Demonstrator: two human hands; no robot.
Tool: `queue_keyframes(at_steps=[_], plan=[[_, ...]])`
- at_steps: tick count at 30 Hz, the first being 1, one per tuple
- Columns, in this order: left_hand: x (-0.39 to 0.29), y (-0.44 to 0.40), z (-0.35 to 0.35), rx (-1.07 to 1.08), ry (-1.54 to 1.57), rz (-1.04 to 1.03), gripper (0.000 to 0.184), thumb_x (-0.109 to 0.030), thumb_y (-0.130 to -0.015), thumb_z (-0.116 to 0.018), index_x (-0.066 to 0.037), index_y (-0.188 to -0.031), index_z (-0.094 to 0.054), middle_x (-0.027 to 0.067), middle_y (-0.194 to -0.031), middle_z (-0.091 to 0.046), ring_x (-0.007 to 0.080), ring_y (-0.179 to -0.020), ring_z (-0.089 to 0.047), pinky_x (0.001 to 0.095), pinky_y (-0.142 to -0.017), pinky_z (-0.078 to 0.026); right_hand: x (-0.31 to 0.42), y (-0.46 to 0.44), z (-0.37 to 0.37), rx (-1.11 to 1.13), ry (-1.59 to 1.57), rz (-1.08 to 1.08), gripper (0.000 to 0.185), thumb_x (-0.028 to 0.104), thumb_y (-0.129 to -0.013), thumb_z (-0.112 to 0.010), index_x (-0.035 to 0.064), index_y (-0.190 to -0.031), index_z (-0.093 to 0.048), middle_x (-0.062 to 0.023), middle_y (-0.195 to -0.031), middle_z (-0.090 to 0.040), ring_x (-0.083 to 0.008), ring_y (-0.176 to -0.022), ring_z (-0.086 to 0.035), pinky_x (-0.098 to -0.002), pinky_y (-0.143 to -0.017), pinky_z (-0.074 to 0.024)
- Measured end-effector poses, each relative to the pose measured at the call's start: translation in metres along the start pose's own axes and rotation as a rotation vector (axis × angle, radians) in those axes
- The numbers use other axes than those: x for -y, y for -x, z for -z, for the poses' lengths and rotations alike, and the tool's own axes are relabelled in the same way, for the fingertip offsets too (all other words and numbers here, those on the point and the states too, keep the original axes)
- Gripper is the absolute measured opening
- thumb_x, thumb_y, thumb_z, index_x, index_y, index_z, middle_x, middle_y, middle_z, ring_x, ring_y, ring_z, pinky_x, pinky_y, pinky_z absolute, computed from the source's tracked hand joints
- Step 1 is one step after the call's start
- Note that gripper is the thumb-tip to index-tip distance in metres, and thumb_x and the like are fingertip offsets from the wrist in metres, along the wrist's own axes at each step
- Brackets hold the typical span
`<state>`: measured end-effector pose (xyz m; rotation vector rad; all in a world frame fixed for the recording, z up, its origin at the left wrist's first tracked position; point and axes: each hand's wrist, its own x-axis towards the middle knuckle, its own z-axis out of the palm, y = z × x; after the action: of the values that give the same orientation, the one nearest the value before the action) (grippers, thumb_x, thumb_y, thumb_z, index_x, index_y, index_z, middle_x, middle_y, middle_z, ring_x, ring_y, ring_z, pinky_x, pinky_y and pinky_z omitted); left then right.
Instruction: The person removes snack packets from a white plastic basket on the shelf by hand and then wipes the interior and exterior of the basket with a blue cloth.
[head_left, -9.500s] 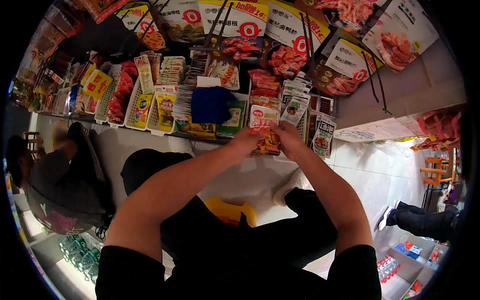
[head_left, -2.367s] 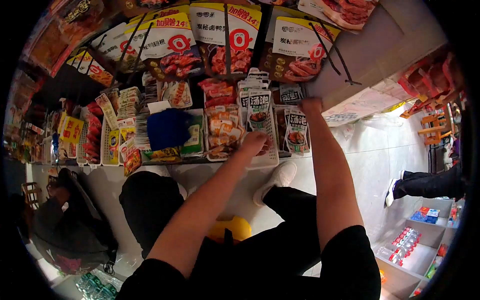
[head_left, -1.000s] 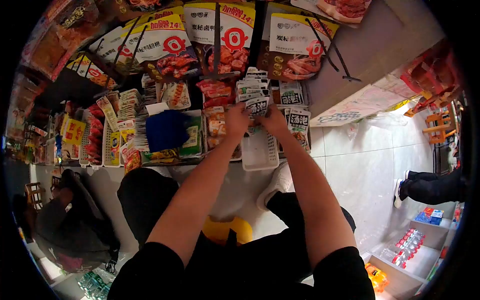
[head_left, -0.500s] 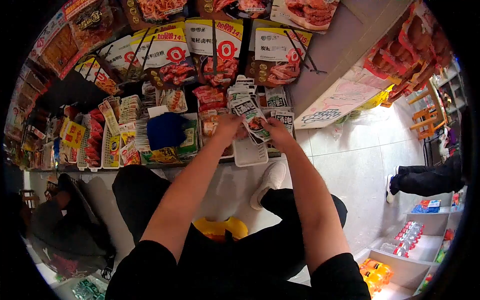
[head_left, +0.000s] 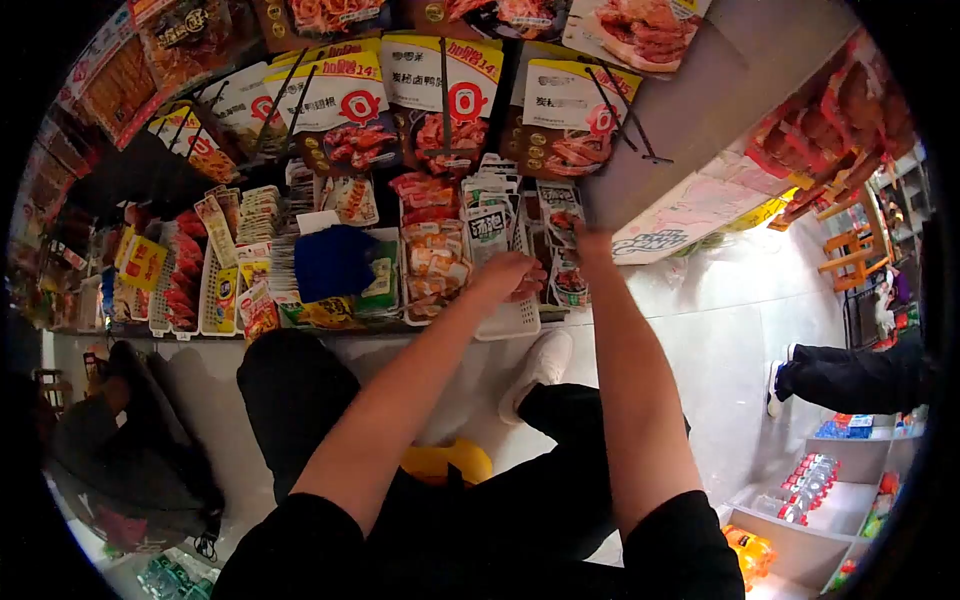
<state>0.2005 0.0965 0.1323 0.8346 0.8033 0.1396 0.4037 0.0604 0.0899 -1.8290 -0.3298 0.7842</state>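
My left hand (head_left: 512, 272) is over the front of a white plastic basket (head_left: 510, 322), its fingers loosely bent and apart, with nothing visible in them. Behind it, a white-and-green snack packet (head_left: 487, 230) leans in the same basket, among similar packets. My right hand (head_left: 594, 246) reaches to the column of dark-and-white snack packets (head_left: 560, 203) just right of the basket. Its fingers are mostly hidden and blurred, so I cannot see whether they hold a packet. More small packets (head_left: 570, 284) lie below that hand. Orange-and-white packets (head_left: 436, 255) fill the neighbouring basket on the left.
Large snack bags (head_left: 448, 105) hang on metal hooks above. A dark blue cloth-like item (head_left: 335, 262) covers packets on the left. A yellow stool (head_left: 447, 462) is between my legs. Another person's legs (head_left: 850, 375) show at right, near shelved bottles (head_left: 808, 485).
The packet that was between both hands is out of them; a similar one now stands in the basket. My left hand has moved right and down; my right hand has moved up and right.
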Motion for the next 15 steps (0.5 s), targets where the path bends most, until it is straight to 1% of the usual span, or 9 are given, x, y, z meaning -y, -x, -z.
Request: queue_keyframes(at_steps=[3,6,9,12,15], plan=[[0.007,-0.011,0.009,-0.018,0.036,0.003,0.019,-0.025,-0.091,-0.05,-0.009,-0.096,-0.058,0.004,-0.091,-0.064,0.0148,-0.079,-0.062,0.0281,-0.067,-0.047,0.005,-0.032,-0.003,-0.033,0.105,0.019,0.027,0.027,-0.088,-0.056,0.0006,-0.092,-0.055,-0.0094,-0.082,-0.055,-0.0193,-0.072,-0.055,-0.0341,-0.049,-0.0475],[0.013,-0.027,0.015,-0.079,0.082,-0.015,0.018,-0.018,-0.091,-0.046,-0.004,-0.094,-0.058,0.0063,-0.085,-0.065,0.0137,-0.072,-0.061,0.0272,-0.062,-0.05,0.002,-0.063,0.0,0.024,0.172,0.077,0.026,0.026,-0.084,-0.06,0.0009,-0.09,-0.056,-0.0098,-0.082,-0.055,-0.0213,-0.076,-0.057,-0.0359,-0.053,-0.0491],[0.029,-0.072,0.029,0.012,0.095,-0.15,0.019,-0.016,-0.091,-0.046,-0.002,-0.096,-0.057,0.0074,-0.08,-0.062,0.0133,-0.068,-0.058,0.0274,-0.058,-0.048,-0.003,-0.083,0.0,0.115,0.174,0.093,0.027,0.026,-0.081,-0.063,0.0011,-0.089,-0.057,-0.0103,-0.083,-0.056,-0.0233,-0.08,-0.058,-0.0377,-0.057,-0.0506],[0.011,-0.078,0.011,-0.136,0.088,-0.254,0.02,-0.018,-0.09,-0.049,-0.002,-0.1,-0.057,0.006,-0.09,-0.062,0.0161,-0.077,-0.061,0.0287,-0.064,-0.051,0.01,-0.075,-0.016,0.117,0.103,-0.009,0.027,0.022,-0.081,-0.062,0.0001,-0.096,-0.058,-0.0125,-0.082,-0.058,-0.0231,-0.075,-0.059,-0.0351,-0.056,-0.0509],[-0.002,-0.095,-0.001,-0.232,0.138,-0.276,0.025,-0.017,-0.09,-0.05,0.0,-0.108,-0.053,0.0073,-0.094,-0.061,0.0173,-0.082,-0.061,0.0307,-0.071,-0.052,0.014,-0.078,-0.027,0.128,0.025,-0.107,0.029,0.018,-0.081,-0.061,-0.001,-0.103,-0.058,-0.0148,-0.082,-0.059,-0.0228,-0.071,-0.06,-0.0325,-0.054,-0.0512]])
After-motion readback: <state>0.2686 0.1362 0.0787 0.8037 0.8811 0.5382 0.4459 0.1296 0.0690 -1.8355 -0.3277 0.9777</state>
